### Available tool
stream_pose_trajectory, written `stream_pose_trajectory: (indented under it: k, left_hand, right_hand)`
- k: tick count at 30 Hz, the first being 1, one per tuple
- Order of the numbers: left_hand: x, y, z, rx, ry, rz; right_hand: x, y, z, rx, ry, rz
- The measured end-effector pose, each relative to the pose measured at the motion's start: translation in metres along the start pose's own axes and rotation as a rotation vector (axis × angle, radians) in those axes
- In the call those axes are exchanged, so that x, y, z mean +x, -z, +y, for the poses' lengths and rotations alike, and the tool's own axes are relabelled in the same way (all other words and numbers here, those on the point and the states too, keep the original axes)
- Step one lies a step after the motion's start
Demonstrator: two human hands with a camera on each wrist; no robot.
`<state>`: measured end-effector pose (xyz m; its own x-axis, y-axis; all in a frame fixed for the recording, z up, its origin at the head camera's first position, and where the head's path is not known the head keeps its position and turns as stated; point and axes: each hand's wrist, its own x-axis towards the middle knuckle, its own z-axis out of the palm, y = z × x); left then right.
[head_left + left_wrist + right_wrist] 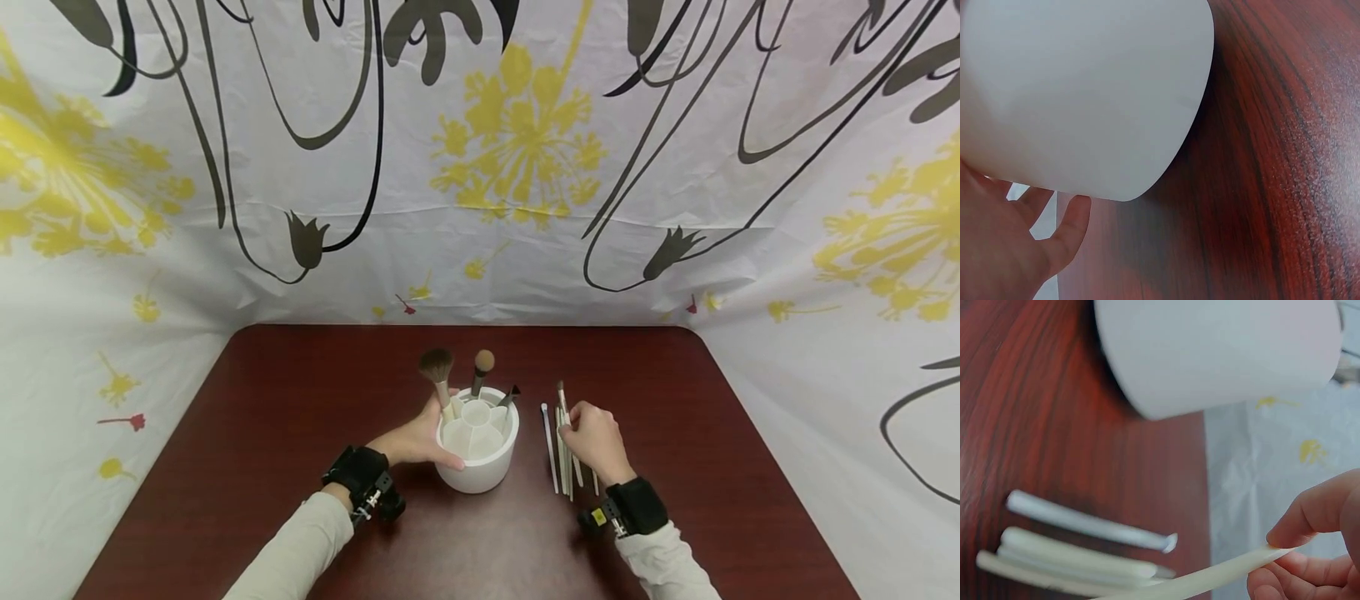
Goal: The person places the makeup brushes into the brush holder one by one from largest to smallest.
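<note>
A white round brush holder [480, 477] with several compartments stands on the table. My left hand [416, 437] grips its left side, the thumb at the front and the fingers around the back. A large fluffy makeup brush [437, 367], a round-headed one [483, 363] and a small dark-tipped one [512, 393] stand in it, bristles up. To the right of the holder, my right hand [597, 440] pinches a cream-handled makeup brush [1216, 575] between thumb and fingers, its handle tilted in the right wrist view. Several thin brushes [550, 450] lie beside and beneath that hand.
The dark red wooden table [315, 375] has rounded far corners. A white sheet [480, 275] with yellow and grey flower prints hangs behind it and along both sides. Each wrist wears a black camera strap [360, 473].
</note>
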<state>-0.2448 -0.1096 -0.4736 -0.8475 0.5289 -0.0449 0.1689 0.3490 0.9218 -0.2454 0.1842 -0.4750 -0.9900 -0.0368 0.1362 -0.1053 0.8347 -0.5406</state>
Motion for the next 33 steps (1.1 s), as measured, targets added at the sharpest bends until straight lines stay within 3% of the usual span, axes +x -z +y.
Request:
stream_pose_trajectory:
  k: [5,13,20,23,30,33]
  left_hand:
    - [0.009,-0.002,-0.026,0.025,-0.017,0.014]
    - [0.008,-0.003,-0.025,-0.003,-0.052,0.030]
    - [0.008,-0.003,-0.025,0.012,-0.037,0.027]
    - [0.007,-0.003,-0.022,0.007,-0.033,0.019]
    - [-0.004,0.000,0.010,-0.008,-0.020,-0.004]
    - [-0.005,0.000,0.013,-0.006,-0.017,-0.001]
  right_hand:
    - [-0.004,0.006,-0.015,0.031,0.046,0.038]
    - [-0.009,0.017,-0.032,0.057,0.149,0.108]
    - [-0.013,0.024,-0.041,0.069,0.201,0.111]
    - [-0.015,0.028,-0.045,0.081,0.223,0.116]
    - [-0.016,0.036,-0.056,0.100,0.296,0.168]
    - [-0.017,0.041,-0.062,0.115,0.325,0.174]
